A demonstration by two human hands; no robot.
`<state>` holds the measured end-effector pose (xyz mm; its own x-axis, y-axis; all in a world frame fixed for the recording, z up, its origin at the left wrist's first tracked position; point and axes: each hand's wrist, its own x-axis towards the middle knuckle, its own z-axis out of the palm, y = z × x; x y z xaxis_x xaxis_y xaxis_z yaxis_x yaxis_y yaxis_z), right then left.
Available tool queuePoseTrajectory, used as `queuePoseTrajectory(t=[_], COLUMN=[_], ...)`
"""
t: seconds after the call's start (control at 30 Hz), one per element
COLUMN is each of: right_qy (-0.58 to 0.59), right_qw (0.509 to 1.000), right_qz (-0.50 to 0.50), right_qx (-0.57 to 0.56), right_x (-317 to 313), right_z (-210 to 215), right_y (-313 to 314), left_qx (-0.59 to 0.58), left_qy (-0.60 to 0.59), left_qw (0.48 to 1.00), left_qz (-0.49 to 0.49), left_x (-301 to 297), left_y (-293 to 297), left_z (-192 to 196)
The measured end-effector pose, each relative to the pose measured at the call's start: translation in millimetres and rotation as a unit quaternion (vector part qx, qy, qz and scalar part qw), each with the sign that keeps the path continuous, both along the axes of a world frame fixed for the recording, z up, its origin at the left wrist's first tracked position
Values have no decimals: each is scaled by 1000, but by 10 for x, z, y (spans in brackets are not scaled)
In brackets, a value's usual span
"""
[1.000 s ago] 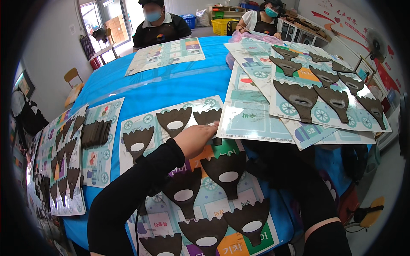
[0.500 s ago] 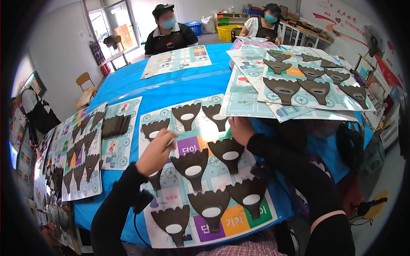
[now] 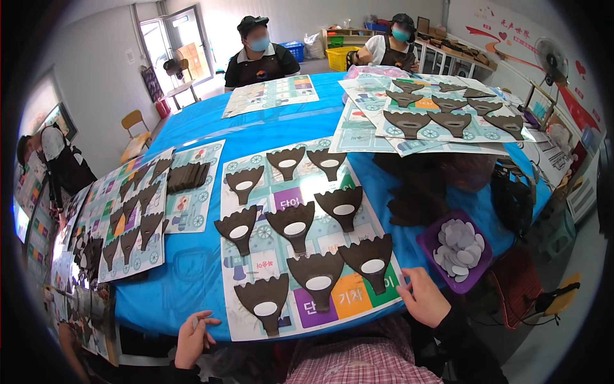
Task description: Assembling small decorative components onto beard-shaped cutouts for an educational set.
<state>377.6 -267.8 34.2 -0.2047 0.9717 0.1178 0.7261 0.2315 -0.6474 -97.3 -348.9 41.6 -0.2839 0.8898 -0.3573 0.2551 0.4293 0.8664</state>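
Head view: sheet (image 3: 261, 264) at clock centre bears nine brown cutouts (image 3: 294, 216), white oval (image 3: 295, 228) on each, none lacking; spare ovals (image 3: 459, 248), three o'clock; left hand (image 3: 192, 339), eight o'clock, right hand (image 3: 425, 299), four o'clock: fingers parted, empty.

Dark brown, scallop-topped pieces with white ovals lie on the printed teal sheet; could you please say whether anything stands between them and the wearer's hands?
Nothing visible does: the right hand is at the right edge of the sheet, the left hand by its lower-left corner, with no object before the nearest brown pieces.
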Motion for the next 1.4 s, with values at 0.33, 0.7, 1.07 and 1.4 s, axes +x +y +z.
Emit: queuePoseTrajectory(t=[0.33,0.7,1.07,1.4], right_qy=[103,516,594,563], right_qw=[968,839,774,787], right_qz=[-56,-26,45,131], right_qx=[-220,-172,-213,-216], right_x=[16,-262,-910,-1764], right_z=[67,-291,15,253], right_y=[220,-21,385,608], left_qx=[-10,137,343,238], left_qy=[-291,-243,-90,-353], left_qw=[956,946,912,899], left_qz=[32,167,206,101], left_x=[414,1208,1104,987], left_y=[18,-53,-208,366], left_z=[-27,-447,-373,140])
